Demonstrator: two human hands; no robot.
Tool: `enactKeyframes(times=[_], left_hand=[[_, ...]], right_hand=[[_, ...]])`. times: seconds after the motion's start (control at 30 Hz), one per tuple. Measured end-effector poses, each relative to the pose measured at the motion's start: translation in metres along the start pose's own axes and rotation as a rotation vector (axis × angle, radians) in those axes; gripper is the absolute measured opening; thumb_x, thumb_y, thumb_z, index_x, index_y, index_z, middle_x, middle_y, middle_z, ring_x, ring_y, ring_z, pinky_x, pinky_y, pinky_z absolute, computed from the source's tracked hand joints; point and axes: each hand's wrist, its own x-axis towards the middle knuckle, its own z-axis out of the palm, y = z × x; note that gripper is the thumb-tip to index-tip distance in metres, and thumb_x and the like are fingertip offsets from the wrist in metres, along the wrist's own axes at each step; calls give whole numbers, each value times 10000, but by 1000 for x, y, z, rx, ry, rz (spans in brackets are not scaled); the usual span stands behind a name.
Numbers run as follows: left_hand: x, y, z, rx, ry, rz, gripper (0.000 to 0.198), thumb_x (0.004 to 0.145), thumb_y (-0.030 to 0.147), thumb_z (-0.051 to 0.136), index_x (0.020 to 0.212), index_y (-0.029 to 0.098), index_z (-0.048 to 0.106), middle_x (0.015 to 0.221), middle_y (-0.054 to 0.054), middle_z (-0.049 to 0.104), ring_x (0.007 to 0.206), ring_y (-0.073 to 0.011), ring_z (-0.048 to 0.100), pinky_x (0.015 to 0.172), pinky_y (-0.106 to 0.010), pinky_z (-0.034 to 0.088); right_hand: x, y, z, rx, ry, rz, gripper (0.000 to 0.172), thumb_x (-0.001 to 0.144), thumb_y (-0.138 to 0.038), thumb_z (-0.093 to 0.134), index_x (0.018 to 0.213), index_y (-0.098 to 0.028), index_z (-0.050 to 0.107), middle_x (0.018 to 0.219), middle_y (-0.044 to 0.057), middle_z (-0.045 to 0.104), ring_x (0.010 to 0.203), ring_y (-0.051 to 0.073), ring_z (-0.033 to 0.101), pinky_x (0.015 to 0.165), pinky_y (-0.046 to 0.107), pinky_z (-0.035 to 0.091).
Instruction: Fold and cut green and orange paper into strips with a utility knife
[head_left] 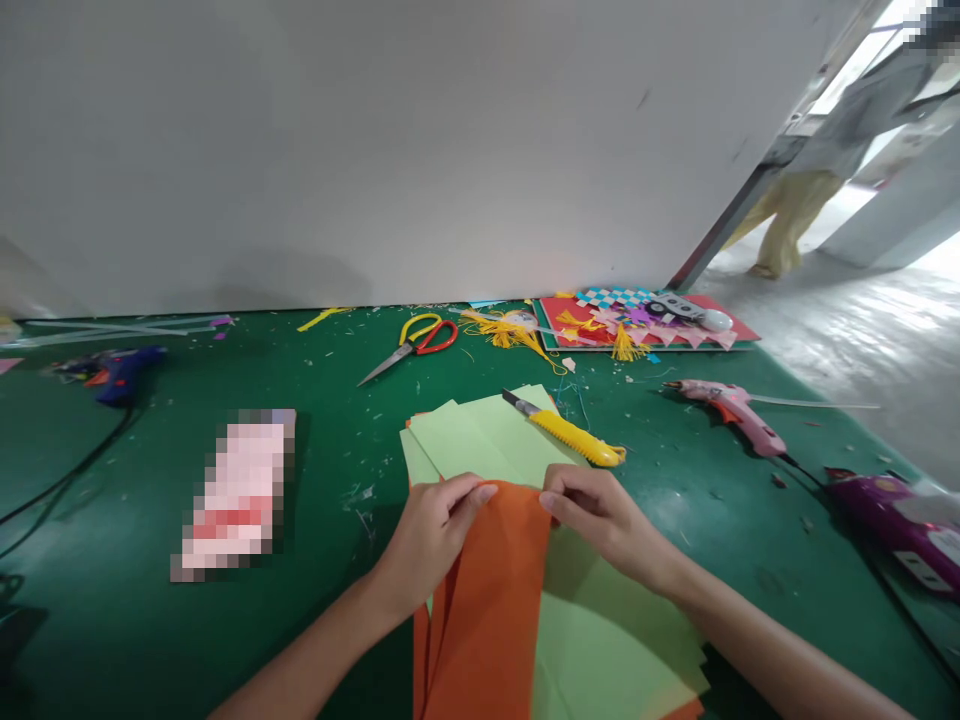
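Between my two hands an orange sheet of paper (499, 600) is bent over into a fold. My left hand (442, 530) pinches its upper left corner, thumb on top. The upper right corner is gripped by my right hand (600, 515) between thumb and curled fingers. Beneath lie light green paper sheets (480, 435), stacked with more orange ones whose edges show. A yellow utility knife (574, 435) with a dark blade rests on the green sheets, just beyond my right hand.
Scissors (420, 343) with red and yellow handles lie farther back. A pink glue gun (739, 410) and a purple object (900, 525) are at right; a blue glue gun (120, 372) is at left. Paper crafts (652, 320) lie by the wall. A person (817, 170) stands beyond.
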Motion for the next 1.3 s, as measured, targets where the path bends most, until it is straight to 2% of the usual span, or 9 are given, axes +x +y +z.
enactKeyframes(times=[0.23,0.43,0.5,0.63,0.83,1.0,1.13,1.3], left_hand=[[0,2,-1,-48,16,-15,424,926,461,409,616,201,280,574,61,216,535,-99,223,485,-240,171],[0,2,-4,-79,49,-33,400,929,452,404,628,195,346,582,59,250,550,-103,254,499,-236,196],[0,3,-4,-87,45,-32,395,928,451,407,632,193,358,582,60,261,551,-102,258,501,-237,197],[0,3,-4,-101,37,-39,406,927,453,412,626,194,331,584,60,248,557,-101,249,502,-237,192],[1,2,-4,-107,57,-40,403,930,446,413,626,193,337,577,62,242,548,-99,248,498,-238,188],[-2,4,-2,-99,36,-16,393,935,426,405,628,196,321,580,61,232,544,-98,233,495,-238,182],[-4,8,0,-93,4,1,384,938,415,402,631,196,329,583,60,250,551,-101,246,503,-238,191],[-2,7,-1,-127,16,-36,414,924,443,419,616,202,283,583,62,220,547,-100,226,493,-241,180]], right_hand=[[3,0,2,-34,55,26,311,914,-371,465,662,-196,416,607,-45,391,554,105,329,500,241,255],[2,-6,-2,-22,-186,60,382,931,-444,425,662,-179,480,637,-18,492,593,112,427,537,232,315],[2,-5,-1,2,-218,89,419,925,-462,436,624,-174,488,614,-12,510,580,111,451,539,230,334],[1,-2,4,61,-200,125,446,919,-478,437,600,-171,491,583,-8,509,563,114,473,542,233,356],[2,2,8,-24,-103,114,426,914,-434,457,578,-171,472,561,-26,448,544,104,427,507,229,318],[3,-2,8,173,-201,105,280,885,-408,518,805,-164,629,728,-1,590,648,124,498,578,227,392],[1,-5,10,165,-205,203,370,838,-448,575,613,-155,600,581,-11,568,521,104,473,482,217,362],[2,-6,9,263,-223,251,412,831,-491,571,583,-162,573,531,-16,536,461,96,483,459,216,372]])
